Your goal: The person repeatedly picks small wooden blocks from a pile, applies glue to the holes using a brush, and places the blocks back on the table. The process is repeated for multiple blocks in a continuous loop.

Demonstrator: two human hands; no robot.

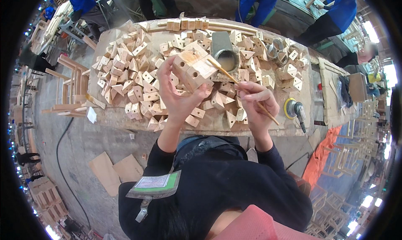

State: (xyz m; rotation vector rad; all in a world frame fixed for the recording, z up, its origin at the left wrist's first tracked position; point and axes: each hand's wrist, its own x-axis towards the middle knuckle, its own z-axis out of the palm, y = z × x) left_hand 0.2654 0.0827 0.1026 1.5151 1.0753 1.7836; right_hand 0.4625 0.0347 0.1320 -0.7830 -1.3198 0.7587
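My left hand [175,95] is raised over the workbench, its fingers and thumb closed around a pale wooden block [193,64]. Two dark drilled holes show on the block's near face. My right hand [258,101] pinches a thin wooden stick [268,113] that slants up to the left. The stick's far tip lies at the block's upper right edge; whether it touches cannot be made out. Just beyond the stick stands a round open tin [237,60] with something pale inside. Many loose drilled wooden blocks [146,77] lie heaped around both hands.
An orbital sander [289,108] with a yellow rim rests at the bench's right. Glass-like jars [277,44] stand at the back right. Wooden frames [72,83] stand left of the bench. Orange sheeting [322,154] lies at right. People in blue work beyond the far edge.
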